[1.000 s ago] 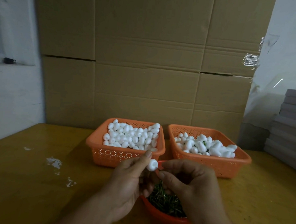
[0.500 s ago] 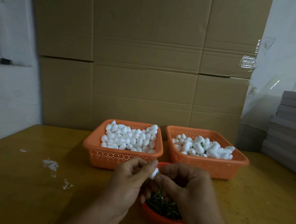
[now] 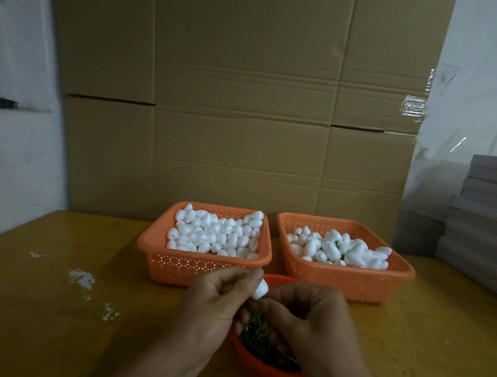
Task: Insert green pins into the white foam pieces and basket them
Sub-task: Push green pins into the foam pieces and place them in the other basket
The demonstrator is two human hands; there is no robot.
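- ok so the white foam piece [image 3: 260, 289] is pinched in my left hand [image 3: 212, 304], thumb on top and the other fingers curled under it, held up just above the red bowl [image 3: 263, 369]
- my right hand [image 3: 309, 315] is right up against the foam's lower end, fingers curled in together. There's a tiny dark green bit at the foam where my fingertips meet it, looks like a green pin [image 3: 264, 296], but honestly I can't tell if the fingers are actually clamped on it, too small and hidden
- directly under both sets of fingers is the bowl, with a heap of loose green pins [image 3: 262, 342] in it, both hands covering part of its rim
- just past my left fingers sits the left orange basket [image 3: 180, 267], piled with plain white foam pieces [image 3: 216, 232]
- past my right fingers, the right orange basket [image 3: 351, 283], beside the first one, also holding foam pieces [image 3: 339, 249], a bit of green peeking out among them
- all of it's on a yellow wooden table [image 3: 47, 322], with some white scuffs [image 3: 83, 277] well off to the left of my left hand
- cardboard boxes [image 3: 246, 101] stacked behind the baskets, grey stack of boards [image 3: 481, 226] far right
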